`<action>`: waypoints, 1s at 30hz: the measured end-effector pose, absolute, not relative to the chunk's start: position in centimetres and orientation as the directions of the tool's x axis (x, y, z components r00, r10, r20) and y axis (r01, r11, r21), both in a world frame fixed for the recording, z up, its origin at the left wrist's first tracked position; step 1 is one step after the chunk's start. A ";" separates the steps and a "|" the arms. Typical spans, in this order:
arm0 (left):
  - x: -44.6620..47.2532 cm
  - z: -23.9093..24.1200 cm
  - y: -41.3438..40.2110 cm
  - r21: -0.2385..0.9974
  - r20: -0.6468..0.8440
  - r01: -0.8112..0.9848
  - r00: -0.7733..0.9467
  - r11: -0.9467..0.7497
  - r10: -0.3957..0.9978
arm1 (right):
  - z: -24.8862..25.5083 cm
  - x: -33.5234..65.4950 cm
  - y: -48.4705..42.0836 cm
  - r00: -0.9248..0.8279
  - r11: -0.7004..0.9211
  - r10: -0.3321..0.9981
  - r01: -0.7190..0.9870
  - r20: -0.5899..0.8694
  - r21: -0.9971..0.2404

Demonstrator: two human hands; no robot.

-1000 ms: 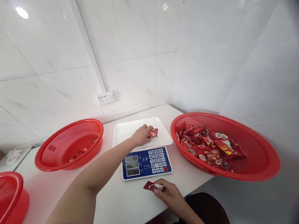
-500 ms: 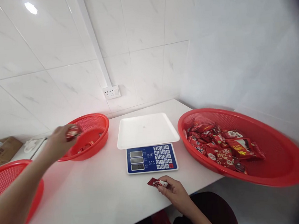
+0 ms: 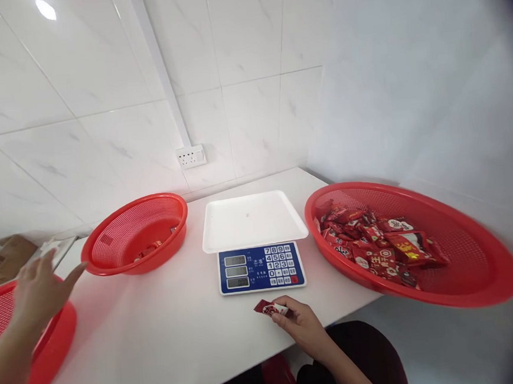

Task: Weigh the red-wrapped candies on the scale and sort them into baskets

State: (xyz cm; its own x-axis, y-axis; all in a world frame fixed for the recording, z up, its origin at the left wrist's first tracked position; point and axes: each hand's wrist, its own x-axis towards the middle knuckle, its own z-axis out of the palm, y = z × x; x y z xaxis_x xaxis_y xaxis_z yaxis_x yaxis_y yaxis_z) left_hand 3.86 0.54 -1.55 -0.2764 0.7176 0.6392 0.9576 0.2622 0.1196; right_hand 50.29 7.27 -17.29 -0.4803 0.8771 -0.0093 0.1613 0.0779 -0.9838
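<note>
My left hand (image 3: 42, 291) is open with its fingers spread, above the near-left red basket (image 3: 59, 361), and nothing is in it. My right hand (image 3: 305, 324) pinches a small red-and-white snack packet (image 3: 272, 308) just in front of the scale's keypad. A digital scale (image 3: 261, 268) with a bare white weighing tray (image 3: 253, 220) stands between the baskets. Left of it, the far-left red basket (image 3: 178, 236) contains a few red packets (image 3: 149, 249). The large right red basket (image 3: 479, 257) holds a heap of red snack packets (image 3: 376, 244).
A white table (image 3: 152, 336) carries the scale and baskets against a tiled wall with a socket (image 3: 191, 156). At the far left sits a cardboard box (image 3: 4, 256). The right basket reaches beyond the table's edge, and a red stool (image 3: 280, 379) shows below.
My left hand has let go of the red packet it held over the far-left basket and moved left and down, opening. My right hand keeps its packet in nearly the same place.
</note>
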 end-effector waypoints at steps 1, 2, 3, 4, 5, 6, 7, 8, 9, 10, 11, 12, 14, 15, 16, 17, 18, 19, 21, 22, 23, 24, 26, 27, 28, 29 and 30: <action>5.5 -1.8 1.8 0.131 0.661 0.950 -0.297 0.284 0.689 | -17.2 50.2 7.2 -0.478 0.080 0.879 0.162 -0.007 -0.984; 7.5 -2.2 3.1 0.144 0.655 0.957 -0.282 0.251 0.701 | -17.0 50.2 7.2 -0.473 0.081 0.881 0.162 -0.005 -0.983; 9.8 -2.8 4.3 0.151 0.648 0.969 -0.247 0.197 0.721 | -16.9 50.1 7.2 -0.467 0.083 0.884 0.163 -0.003 -0.983; 12.3 -3.5 5.4 0.139 0.649 0.981 -0.193 0.136 0.736 | -16.8 50.0 7.1 -0.460 0.085 0.888 0.162 0.001 -0.983; 14.8 -4.3 6.4 0.113 0.644 0.992 -0.109 0.046 0.757 | -16.8 49.9 7.1 -0.454 0.087 0.891 0.159 0.005 -0.983; 17.3 -5.2 7.2 0.098 0.645 0.994 -0.024 -0.051 0.764 | -16.7 49.8 7.1 -0.447 0.086 0.894 0.157 0.007 -0.984; 19.6 -6.1 7.9 0.100 0.662 0.985 0.042 -0.143 0.748 | -16.7 49.7 7.0 -0.440 0.086 0.898 0.155 0.009 -0.984; 21.7 -7.1 8.3 0.117 0.688 0.966 0.088 -0.229 0.721 | -16.8 49.6 7.0 -0.433 0.087 0.901 0.152 0.013 -0.985; 23.6 -8.0 8.6 0.150 0.721 0.941 0.105 -0.302 0.685 | -16.8 49.5 6.9 -0.426 0.087 0.905 0.146 0.017 -0.985; 25.3 -8.9 8.7 0.178 0.755 0.910 0.118 -0.375 0.644 | -16.8 49.5 6.9 -0.421 0.084 0.907 0.132 0.021 -0.988; 26.7 -9.8 8.7 0.199 0.786 0.870 0.133 -0.450 0.604 | -16.8 49.5 6.9 -0.417 0.077 0.909 0.110 0.024 -0.991; 27.9 -10.7 8.5 0.200 0.813 0.821 0.166 -0.535 0.558 | -16.7 49.5 6.9 -0.409 0.068 0.912 0.082 0.028 -0.994; 29.7 -12.3 7.9 0.165 0.841 0.683 0.279 -0.712 0.463 | -16.2 49.8 7.1 -0.367 0.053 0.929 0.029 0.038 -0.998; 30.4 -13.0 7.5 0.157 0.831 0.612 0.342 -0.775 0.439 | -15.7 50.0 7.4 -0.323 0.053 0.945 0.010 0.047 -0.999; 31.0 -13.7 7.2 0.166 0.812 0.556 0.392 -0.815 0.433 | -15.0 50.3 7.8 -0.261 0.061 0.964 -0.006 0.060 -0.998; 31.5 -14.3 6.8 0.192 0.776 0.518 0.439 -0.833 0.452 | -14.3 50.5 8.3 -0.184 0.074 0.980 -0.020 0.076 -0.997; 31.9 -14.7 6.6 0.231 0.721 0.494 0.492 -0.838 0.488 | -13.4 50.7 9.0 -0.103 0.090 0.990 -0.034 0.093 -0.995; 32.2 -15.1 6.4 0.274 0.648 0.481 0.547 -0.833 0.529 | -12.5 50.9 9.7 -0.025 0.105 0.994 -0.048 0.106 -0.993; 32.6 -15.4 6.3 0.359 0.466 0.475 0.654 -0.803 0.596 | -10.6 50.9 11.2 0.065 0.142 0.988 -0.054 0.138 -0.988; 32.7 -15.4 6.4 0.400 0.377 0.477 0.692 -0.782 0.615 | -9.8 50.7 12.0 0.063 0.164 0.985 -0.042 0.161 -0.985; 32.8 -15.3 6.6 0.444 0.304 0.482 0.712 -0.756 0.633 | -9.0 50.4 12.7 0.035 0.189 0.981 -0.023 0.188 -0.982; 32.8 -15.2 6.8 0.490 0.252 0.487 0.715 -0.722 0.653 | -8.3 49.9 13.3 -0.012 0.212 0.977 0.000 0.212 -0.977; 32.6 -15.1 7.2 0.592 0.185 0.493 0.687 -0.638 0.703 | -7.2 48.8 14.3 -0.130 0.240 0.964 0.043 0.233 -0.970; 32.5 -15.1 7.5 0.640 0.163 0.492 0.664 -0.590 0.730 | -6.8 48.3 14.7 -0.184 0.244 0.956 0.065 0.229 -0.968; 32.4 -15.1 7.7 0.684 0.146 0.486 0.638 -0.543 0.756 | -6.5 47.8 15.0 -0.228 0.247 0.948 0.090 0.221 -0.965; 32.2 -15.2 7.8 0.722 0.130 0.478 0.616 -0.500 0.777 | -6.1 47.4 15.2 -0.261 0.254 0.941 0.120 0.216 -0.960; 32.1 -15.3 7.9 0.753 0.115 0.468 0.599 -0.463 0.793 | -5.9 47.2 15.5 -0.280 0.271 0.934 0.155 0.221 -0.950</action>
